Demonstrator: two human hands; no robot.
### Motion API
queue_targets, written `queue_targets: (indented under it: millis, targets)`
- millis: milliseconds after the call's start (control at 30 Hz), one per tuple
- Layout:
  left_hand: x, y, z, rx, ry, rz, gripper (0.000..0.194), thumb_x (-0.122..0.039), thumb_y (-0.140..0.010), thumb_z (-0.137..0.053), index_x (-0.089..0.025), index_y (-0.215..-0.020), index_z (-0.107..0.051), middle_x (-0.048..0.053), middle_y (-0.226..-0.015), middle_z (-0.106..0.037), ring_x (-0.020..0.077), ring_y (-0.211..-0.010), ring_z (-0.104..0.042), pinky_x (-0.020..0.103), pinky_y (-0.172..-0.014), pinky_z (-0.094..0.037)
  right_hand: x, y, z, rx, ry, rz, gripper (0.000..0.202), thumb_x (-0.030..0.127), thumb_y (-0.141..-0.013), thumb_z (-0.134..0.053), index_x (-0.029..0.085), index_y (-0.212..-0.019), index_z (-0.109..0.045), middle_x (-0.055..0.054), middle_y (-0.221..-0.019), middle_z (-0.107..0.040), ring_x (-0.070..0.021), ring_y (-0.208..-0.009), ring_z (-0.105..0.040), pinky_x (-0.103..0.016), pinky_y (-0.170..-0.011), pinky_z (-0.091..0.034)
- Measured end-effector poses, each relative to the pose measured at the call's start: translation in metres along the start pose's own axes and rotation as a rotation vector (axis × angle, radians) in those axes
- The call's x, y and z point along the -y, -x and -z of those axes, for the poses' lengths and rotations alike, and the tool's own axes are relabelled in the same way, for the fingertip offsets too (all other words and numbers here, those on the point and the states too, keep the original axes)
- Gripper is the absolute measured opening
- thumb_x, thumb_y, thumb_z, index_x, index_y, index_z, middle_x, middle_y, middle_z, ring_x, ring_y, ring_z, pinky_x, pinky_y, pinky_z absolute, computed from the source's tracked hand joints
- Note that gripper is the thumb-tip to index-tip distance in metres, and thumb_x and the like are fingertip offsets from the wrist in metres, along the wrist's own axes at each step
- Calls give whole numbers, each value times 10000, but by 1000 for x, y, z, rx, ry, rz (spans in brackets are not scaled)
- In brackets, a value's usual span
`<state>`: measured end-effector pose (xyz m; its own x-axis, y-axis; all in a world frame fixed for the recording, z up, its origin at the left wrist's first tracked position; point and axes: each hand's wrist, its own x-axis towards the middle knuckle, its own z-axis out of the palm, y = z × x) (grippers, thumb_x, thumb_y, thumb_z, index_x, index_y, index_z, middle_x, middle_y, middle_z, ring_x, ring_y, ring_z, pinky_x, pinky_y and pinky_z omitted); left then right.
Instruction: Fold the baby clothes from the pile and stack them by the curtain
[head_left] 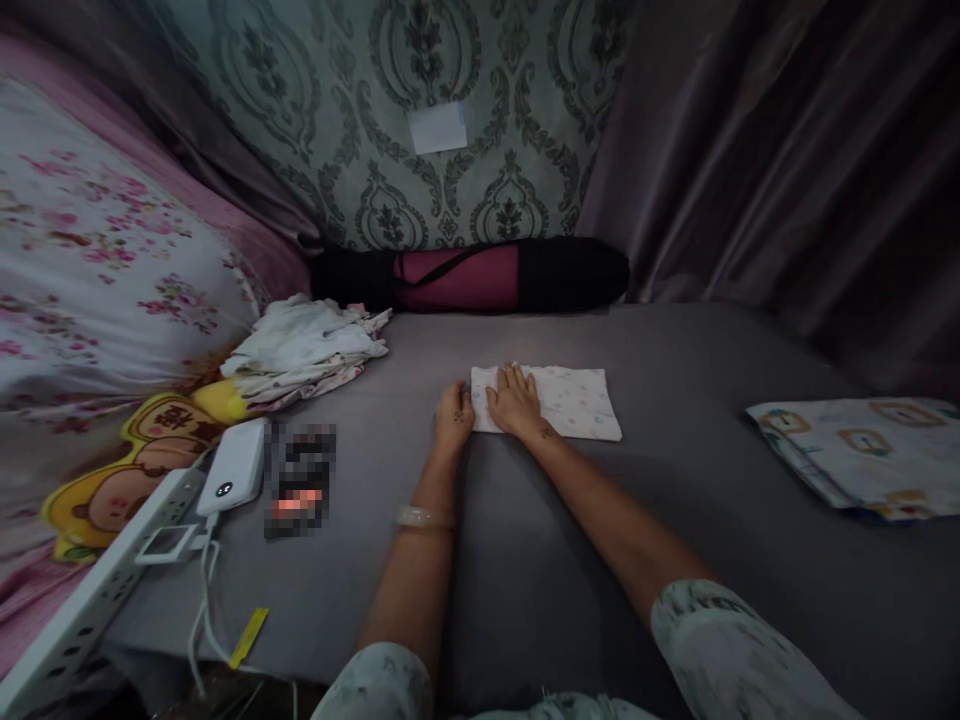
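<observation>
A white cloth [581, 400] with small faint prints lies folded into a flat rectangle on the grey bed sheet. My right hand [514, 402] rests flat on its left part, fingers stretched out and pointing away from me. At the cloth's left edge is my left hand [454, 415], its fingers curled closed against that edge; the fingertips are partly hidden. A pale bangle [424, 517] sits on my left forearm.
Crumpled light clothes [307, 345] are heaped at the left. Nearby lie a white power bank [234, 465] with cables, a power strip [97, 590] and yellow cartoon cushion [112, 510]. A folded patterned cloth [862, 450] lies right. A black-and-maroon long bag [465, 277] lies along the wall.
</observation>
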<state>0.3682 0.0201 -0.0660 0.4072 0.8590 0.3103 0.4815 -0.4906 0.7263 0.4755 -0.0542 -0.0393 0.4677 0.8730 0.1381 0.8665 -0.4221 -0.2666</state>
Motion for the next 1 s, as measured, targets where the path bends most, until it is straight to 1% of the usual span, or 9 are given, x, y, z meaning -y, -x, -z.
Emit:
queue_targets:
  millis: [100,267,400,467,533,667,833,933,1000]
  targets:
    - [-4,0,3,5,21,31,312,-110,-876,-439,-148,-1141,-599,135,-1188,-654,214,-1135,-594,381,-1024,-446,9,1,-4,-33,-7,54,582,372,-987,-269,45,-1459,-364,-162,-1549,-299,-274,-1442,-202,-455,-1158,-105]
    - [-9,0,10,28,64,89,322,-105,-878,-426,-119,-1148,-602,148,-1192,-654,213,-1139,-595,352,-1033,-433,12,0,-8,18,1,56,592,373,-983,-273,30,-1459,-356,-165,-1539,-317,-275,-1428,-239,-455,-1157,-123]
    - [-12,-1,16,-4,112,140,327,-117,-885,-403,-147,-1141,-604,129,-1192,-656,201,-1141,-595,342,-1020,-440,22,-4,-3,19,5,47,575,343,-982,-289,22,-1453,-361,-185,-1536,-315,-287,-1431,-231,-471,-1154,-120]
    - [-13,-2,18,-27,129,163,321,-134,-894,-391,-144,-1132,-605,133,-1176,-661,204,-1125,-602,347,-1012,-445,31,-4,-2,-10,3,102,564,326,-985,-282,22,-1453,-361,-184,-1540,-306,-280,-1441,-206,-463,-1158,-101]
    - [-13,-3,20,-56,142,195,318,-152,-904,-377,-140,-1129,-601,140,-1157,-664,208,-1108,-609,353,-999,-454,38,-3,-4,3,3,162,555,315,-987,-273,20,-1447,-372,-181,-1541,-306,-272,-1443,-202,-449,-1160,-102]
    - [-12,-5,21,-73,153,237,312,-164,-908,-371,-149,-1134,-586,136,-1137,-665,206,-1093,-615,349,-976,-469,43,1,-10,33,13,188,551,306,-982,-272,16,-1434,-391,-182,-1538,-313,-272,-1431,-236,-438,-1158,-122]
    - [-10,-4,19,-34,116,147,319,-178,-926,-348,-144,-1152,-569,149,-1166,-651,214,-1103,-607,370,-1000,-454,36,-1,-5,32,-60,177,529,306,-984,-252,70,-1428,-417,-145,-1534,-340,-243,-1422,-264,-414,-1156,-153]
    - [-10,-3,14,-46,71,57,336,-178,-932,-326,-158,-1180,-552,144,-1184,-644,220,-1131,-592,397,-1013,-445,22,-1,5,-56,-104,93,526,295,-982,-242,86,-1435,-412,-135,-1528,-354,-221,-1418,-272,-393,-1153,-164]
    - [-12,0,9,-14,14,-45,353,-175,-935,-326,-142,-1221,-531,156,-1211,-630,221,-1163,-575,393,-1031,-430,7,2,12,-120,-77,23,533,294,-975,-267,68,-1438,-405,-147,-1530,-347,-243,-1430,-239,-422,-1162,-118]
